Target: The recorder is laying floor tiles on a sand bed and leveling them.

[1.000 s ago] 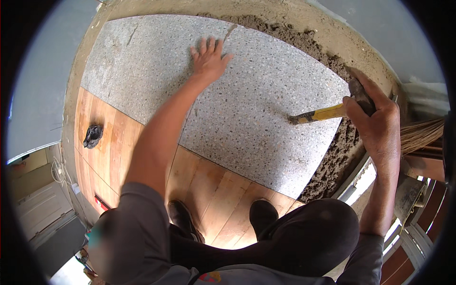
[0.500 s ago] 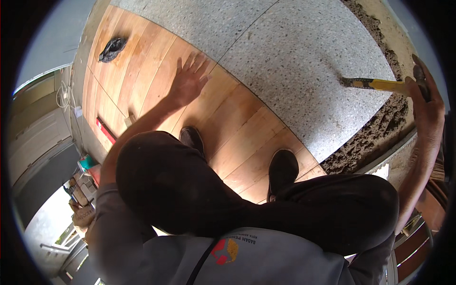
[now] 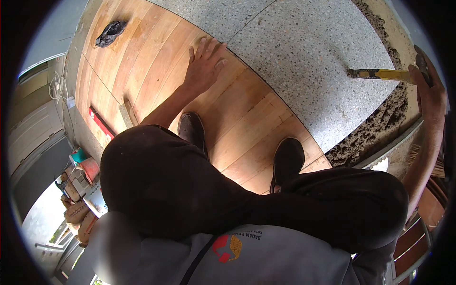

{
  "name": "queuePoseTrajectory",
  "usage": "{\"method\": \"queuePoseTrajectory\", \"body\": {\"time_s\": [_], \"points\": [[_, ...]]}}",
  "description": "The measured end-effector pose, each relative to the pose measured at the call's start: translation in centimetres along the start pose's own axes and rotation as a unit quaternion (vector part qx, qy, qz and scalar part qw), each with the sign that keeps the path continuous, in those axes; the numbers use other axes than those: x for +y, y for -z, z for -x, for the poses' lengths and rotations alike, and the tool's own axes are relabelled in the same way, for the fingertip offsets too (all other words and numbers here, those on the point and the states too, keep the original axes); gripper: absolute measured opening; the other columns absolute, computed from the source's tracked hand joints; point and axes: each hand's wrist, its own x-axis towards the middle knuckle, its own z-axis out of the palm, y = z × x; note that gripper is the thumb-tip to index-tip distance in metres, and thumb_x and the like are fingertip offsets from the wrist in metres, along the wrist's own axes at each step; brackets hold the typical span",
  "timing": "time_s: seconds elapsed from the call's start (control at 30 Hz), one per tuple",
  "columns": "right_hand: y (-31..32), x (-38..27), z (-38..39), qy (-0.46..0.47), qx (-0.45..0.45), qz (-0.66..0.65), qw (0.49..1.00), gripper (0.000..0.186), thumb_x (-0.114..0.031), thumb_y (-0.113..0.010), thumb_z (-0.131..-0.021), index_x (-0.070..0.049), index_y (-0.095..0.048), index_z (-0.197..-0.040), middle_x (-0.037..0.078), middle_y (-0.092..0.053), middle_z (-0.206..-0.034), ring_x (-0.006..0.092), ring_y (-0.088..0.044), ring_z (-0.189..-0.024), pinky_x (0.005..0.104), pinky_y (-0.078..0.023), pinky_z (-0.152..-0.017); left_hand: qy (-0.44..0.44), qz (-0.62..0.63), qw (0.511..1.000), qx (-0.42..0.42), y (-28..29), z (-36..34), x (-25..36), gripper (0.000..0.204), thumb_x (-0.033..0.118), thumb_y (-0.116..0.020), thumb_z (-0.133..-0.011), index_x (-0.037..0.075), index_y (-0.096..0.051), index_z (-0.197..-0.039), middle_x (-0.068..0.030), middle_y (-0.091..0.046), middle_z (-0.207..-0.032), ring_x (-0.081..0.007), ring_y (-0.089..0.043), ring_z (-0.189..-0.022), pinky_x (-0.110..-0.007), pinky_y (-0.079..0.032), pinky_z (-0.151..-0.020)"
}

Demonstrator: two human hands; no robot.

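The slab (image 3: pixel 304 61) has lost the left hand (image 3: pixel 204 69). Beyond its edge, the right hand (image 3: pixel 431 92) clasps the hammer (image 3: pixel 387 74) by the head, so the handle reaches over the slab; the left spreads above the planks (image 3: pixel 232 126), contact unclear.

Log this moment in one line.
left hand: open, spread over wood-look floor; right hand: gripping yellow-handled tool over speckled tile; mortar: exposed beside tile

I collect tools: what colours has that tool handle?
The handle is yellow and black, clearest in the head view.
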Motion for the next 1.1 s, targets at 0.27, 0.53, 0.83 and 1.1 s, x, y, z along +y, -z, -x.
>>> {"method": "queuePoseTrajectory", "body": {"time_s": [0.27, 0.53, 0.83, 1.1], "points": [[0.8, -1.9, 1.3, -0.017, -0.012, 0.061, 0.998, 0.049, -0.024, -0.075, -0.102, -0.015, -0.065, -0.149, 0.004, -0.079, -0.094, 0.0073, -0.068, -0.073, 0.0248, -0.055, -0.064, -0.013, -0.051, 0.999, -0.003, 0.0, 0.0, 0.1, 0.054, 0.041, -0.053, -0.111, 0.019, -0.048, -0.16, -0.0124, -0.04, -0.168, -0.0387, -0.029, -0.159, -0.069, -0.022, -0.125], [-0.8, -18.5, 0.2, 0.076, -0.168, -0.002, 0.983, 0.05, -0.011, -0.074, -0.098, -0.008, -0.064, -0.147, 0.008, -0.077, -0.089, 0.0102, -0.062, -0.063, 0.0277, -0.053, -0.057, -0.053, -0.069, 0.996, 0.011, -1.3, 0.7, 1.8, 0.059, 0.045, -0.048, -0.112, 0.016, -0.044, -0.163, -0.0062, -0.041, -0.17, -0.0297, -0.03, -0.16, -0.067, -0.013, -0.128], [-4.3, -28.1, -0.7, 0.164, -0.258, -0.036, 0.951, 0.051, 0.001, -0.069, -0.094, 0.009, -0.06, -0.144, 0.012, -0.072, -0.076, 0.0087, -0.057, -0.045, 0.024, -0.045, -0.036, -0.036, -0.04, 0.998, 0.02, -1.5, 1.2, 2.8, 0.061, 0.048, -0.051, -0.111, 0.019, -0.043, -0.164, -0.007, -0.039, -0.171, -0.0298, -0.031, -0.16, -0.067, -0.015, -0.128], [-6.1, -26.7, 0.2, 0.289, -0.187, -0.019, 0.939, 0.052, 0.002, -0.069, -0.092, 0.012, -0.061, -0.142, 0.012, -0.071, -0.074, 0.0087, -0.059, -0.047, 0.025, -0.042, -0.037, -0.106, 0.031, 0.993, 0.048, -2.6, 2.5, 5.1, 0.06, 0.051, -0.054, -0.107, 0.026, -0.047, -0.161, -0.0116, -0.039, -0.17, -0.034, -0.033, -0.158, -0.068, -0.017, -0.127]]}}
